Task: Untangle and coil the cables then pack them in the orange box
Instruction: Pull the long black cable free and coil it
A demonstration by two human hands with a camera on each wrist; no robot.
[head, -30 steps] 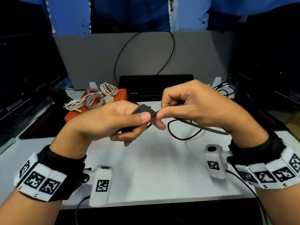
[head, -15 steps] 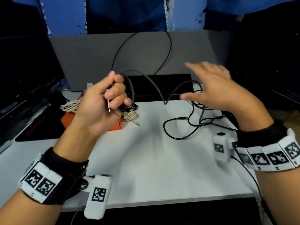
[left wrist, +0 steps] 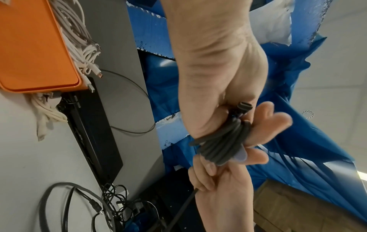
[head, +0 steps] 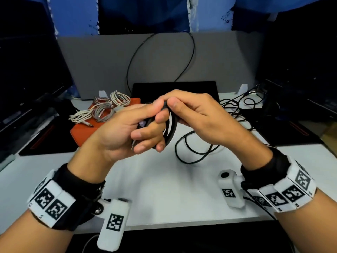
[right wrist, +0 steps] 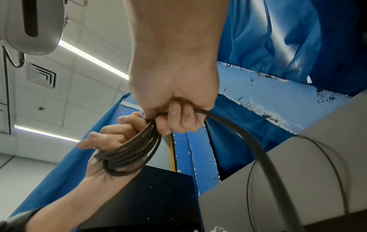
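A dark grey cable point(head: 170, 129) is wound in several loops around the fingers of my left hand point(head: 155, 121), above the middle of the white table point(head: 164, 189). My right hand point(head: 169, 105) pinches the same cable at the top of the coil. In the right wrist view the cable's free length point(right wrist: 256, 150) trails down from my right hand point(right wrist: 166, 119), and a plug end lies against the left palm. The orange box point(head: 82, 131) lies closed at the back left, with several coiled white cables point(head: 104, 110) on its lid.
Loose black cables point(head: 193, 150) lie on the table under my right hand, with a tangle point(head: 235, 106) at the back right. A flat black device point(head: 175, 89) sits before a grey partition point(head: 102, 61). Dark monitors flank both sides.
My left hand has come down from near the box to the centre with the coil. My right hand, spread open half a second ago, now pinches the cable at the coil.
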